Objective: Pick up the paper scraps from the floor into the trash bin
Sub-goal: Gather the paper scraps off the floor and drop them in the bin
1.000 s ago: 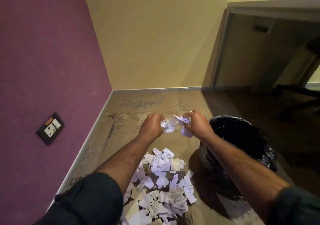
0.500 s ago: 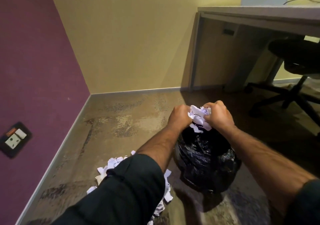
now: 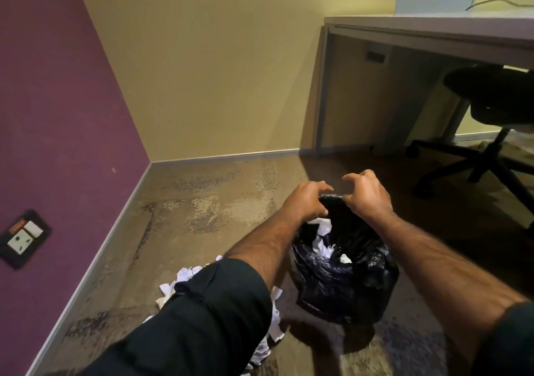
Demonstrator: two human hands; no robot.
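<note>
Both hands hover over the mouth of the trash bin (image 3: 344, 271), a small bin lined with a crinkled black plastic bag that stands on the patterned floor (image 3: 202, 208) in front of a desk (image 3: 433, 28) and an office chair (image 3: 491, 109). The left hand (image 3: 306, 202) and right hand (image 3: 365, 195) are empty, fingers spread and curled downward with nothing between them, close together just above the far rim. Several white paper scraps (image 3: 323, 242) lie inside the bin against the dark liner. More scraps (image 3: 185, 277) remain in a loose pile on the floor just left of the bin, largely hidden behind the left sleeve (image 3: 202, 318). The scraps are small, torn, irregular pieces, white with a faint lilac cast, some crumpled. By appearance they are very light, soft and easily scattered; single pieces are likely to slip from a pinch, so the pile is probably best gathered from its two sides with cupped hands and pressed into a loose bundle before lifting. Judged from the pile still lying on the floor, the task is only partly done.
</note>
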